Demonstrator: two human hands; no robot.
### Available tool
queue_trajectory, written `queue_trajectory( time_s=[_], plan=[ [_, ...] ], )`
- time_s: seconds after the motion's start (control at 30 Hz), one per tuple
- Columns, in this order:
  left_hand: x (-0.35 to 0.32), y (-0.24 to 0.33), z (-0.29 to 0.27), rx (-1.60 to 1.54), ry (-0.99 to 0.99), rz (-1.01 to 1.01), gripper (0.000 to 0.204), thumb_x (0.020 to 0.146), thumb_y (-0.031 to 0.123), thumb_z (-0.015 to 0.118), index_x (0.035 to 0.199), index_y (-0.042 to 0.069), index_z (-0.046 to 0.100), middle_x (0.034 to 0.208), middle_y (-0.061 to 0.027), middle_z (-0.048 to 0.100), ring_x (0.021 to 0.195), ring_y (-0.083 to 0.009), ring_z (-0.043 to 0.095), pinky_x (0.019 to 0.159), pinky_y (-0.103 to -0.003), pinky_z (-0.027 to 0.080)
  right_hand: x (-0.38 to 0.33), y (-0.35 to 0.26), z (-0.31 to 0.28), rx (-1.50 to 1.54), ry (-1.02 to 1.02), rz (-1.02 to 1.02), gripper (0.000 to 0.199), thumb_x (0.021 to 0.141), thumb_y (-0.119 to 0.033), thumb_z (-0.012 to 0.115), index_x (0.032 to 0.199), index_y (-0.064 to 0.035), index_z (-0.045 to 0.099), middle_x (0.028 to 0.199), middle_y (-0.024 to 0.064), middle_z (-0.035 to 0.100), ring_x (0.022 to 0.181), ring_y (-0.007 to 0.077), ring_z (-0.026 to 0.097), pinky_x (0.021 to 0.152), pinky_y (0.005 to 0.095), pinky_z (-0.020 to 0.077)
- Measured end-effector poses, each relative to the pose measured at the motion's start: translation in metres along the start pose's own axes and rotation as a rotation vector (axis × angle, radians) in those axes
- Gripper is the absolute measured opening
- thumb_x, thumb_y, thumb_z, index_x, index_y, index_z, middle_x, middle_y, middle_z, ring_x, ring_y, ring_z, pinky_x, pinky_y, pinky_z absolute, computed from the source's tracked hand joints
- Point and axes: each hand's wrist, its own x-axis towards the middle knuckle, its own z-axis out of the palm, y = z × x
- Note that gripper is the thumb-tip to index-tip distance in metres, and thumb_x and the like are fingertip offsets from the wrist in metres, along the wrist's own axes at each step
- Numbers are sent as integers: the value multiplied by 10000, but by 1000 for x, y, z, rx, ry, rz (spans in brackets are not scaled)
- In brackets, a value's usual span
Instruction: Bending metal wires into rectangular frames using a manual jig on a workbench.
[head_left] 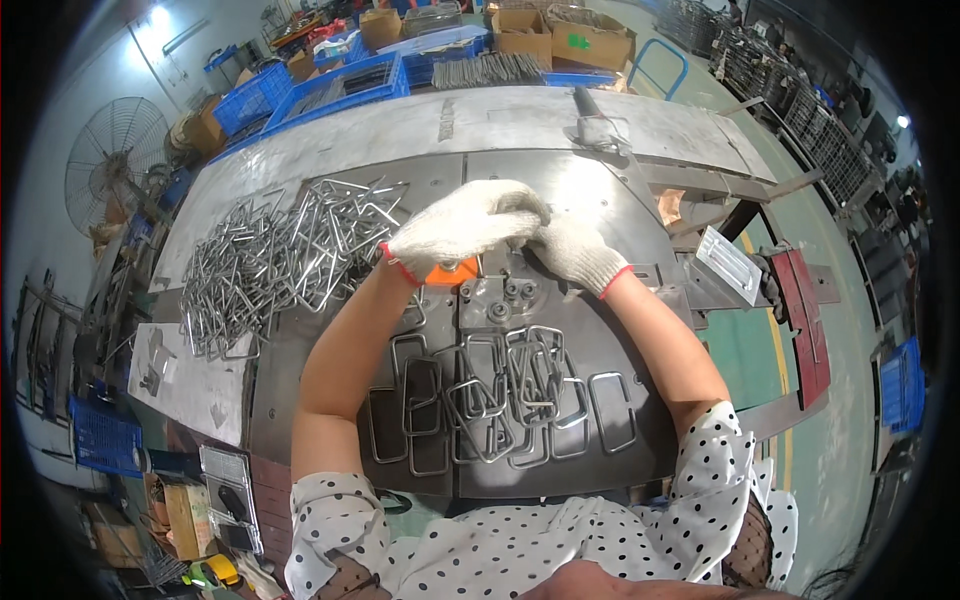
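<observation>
Factory floor, steel bench (560, 130) with a bending jig (497, 290) at centre. Left hand (460, 225) and right hand (573, 250), gloved, meet just behind the jig, fingers curled; what they grip is hidden. Bent wire loops (500, 395) in front of the jig, unbent wire pile (270, 260) to its left. Looks mid-bend; next move likely needs the piece seated against the pins.

Bent wire pile (270, 260) lies left – closed wire frames (500, 400) nearer, below the hands (520, 235).

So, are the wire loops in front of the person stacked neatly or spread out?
Spread out. The closed wire loops lie flat on the metal table, overlapping at odd angles, below both gloved hands.
</observation>
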Motion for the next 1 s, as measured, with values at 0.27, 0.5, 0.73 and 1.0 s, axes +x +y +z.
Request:
queue_trajectory(
  time_s=[0.27, 0.5, 0.73, 1.0],
  plan=[
    [-1, -9, 4, -63, -74, -184, 318, 1013, 226, 654, 1243, 7, 677, 1024, -73, 707, 853, -110, 599, 796, -287, 511, -2, 2, 5, 45, 133, -13, 266, 973, -242, 555, 1150, -90, 682, 1111, 132, 682, 1100, 354, 625, 918, 494, 512],
    [0, 2, 11, 72, -61, -222, 347, 1026, 274, 628, 1240, 6, 679, 989, -35, 695, 824, -93, 577, 727, -265, 479, -3, 7, 9, 41, 146, -7, 255, 954, -211, 559, 1130, -71, 678, 1116, 131, 678, 1104, 343, 630, 910, 483, 520],
    [-2, -7, 13, -11, -39, -174, 359, 1026, 279, 628, 1249, 2, 679, 993, -45, 690, 846, -103, 574, 772, -272, 494, -2, 6, 7, 45, 93, -4, 215, 948, -207, 562, 1049, -96, 715, 1125, 129, 666, 1093, 330, 624, 902, 472, 518],
    [-2, -4, 12, 30, -49, -122, 366, 1023, 275, 637, 1247, -11, 682, 1021, -68, 709, 864, -122, 591, 802, -301, 509, 0, 14, 16, 29, 148, -64, 207, 943, -222, 573, 1031, -108, 721, 1115, 121, 665, 1082, 330, 630, 888, 474, 526]
  ],
)
